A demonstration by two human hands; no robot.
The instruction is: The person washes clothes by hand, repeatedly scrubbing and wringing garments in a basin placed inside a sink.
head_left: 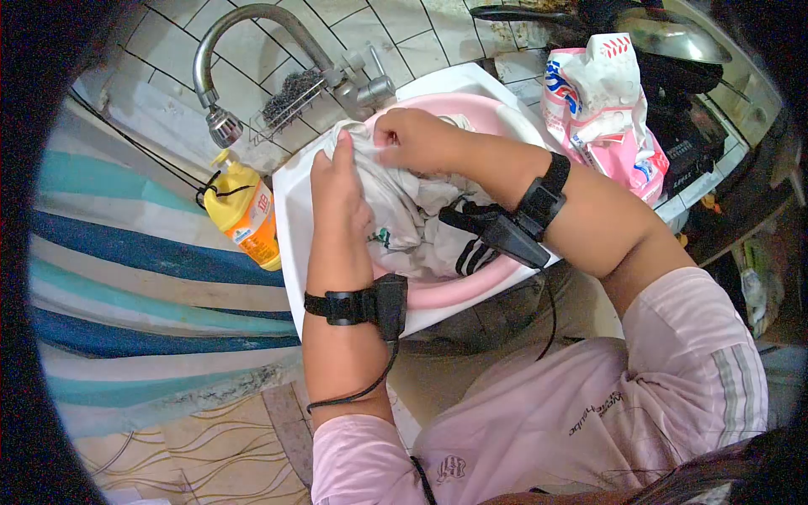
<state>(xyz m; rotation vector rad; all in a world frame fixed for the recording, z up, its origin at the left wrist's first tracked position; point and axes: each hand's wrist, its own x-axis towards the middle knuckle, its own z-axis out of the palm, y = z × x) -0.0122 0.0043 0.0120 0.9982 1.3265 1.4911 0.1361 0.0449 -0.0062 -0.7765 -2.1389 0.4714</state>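
Note:
A wet-looking white garment [404, 206] with a small green mark lies bunched in a pink basin [438, 296], which sits inside a white sink [296, 215]. My left hand [341, 178] is closed on a raised edge of it at the basin's left side, thumb pointing up. My right hand [411, 139], fingers curled in, grips the same cloth just to the right, near the basin's far rim. Black fabric with white stripes [473, 252] lies in the basin below my right forearm. Part of the garment is hidden behind my arms.
A curved metal faucet [257, 13] stands behind the sink, beside a wire rack with a scouring pad [292, 94]. A yellow detergent jug [244, 210] is at the left. Pink-and-white detergent bags [593, 109] and a dark pan [673, 76] stand at the right. A striped curtain [160, 252] hangs left.

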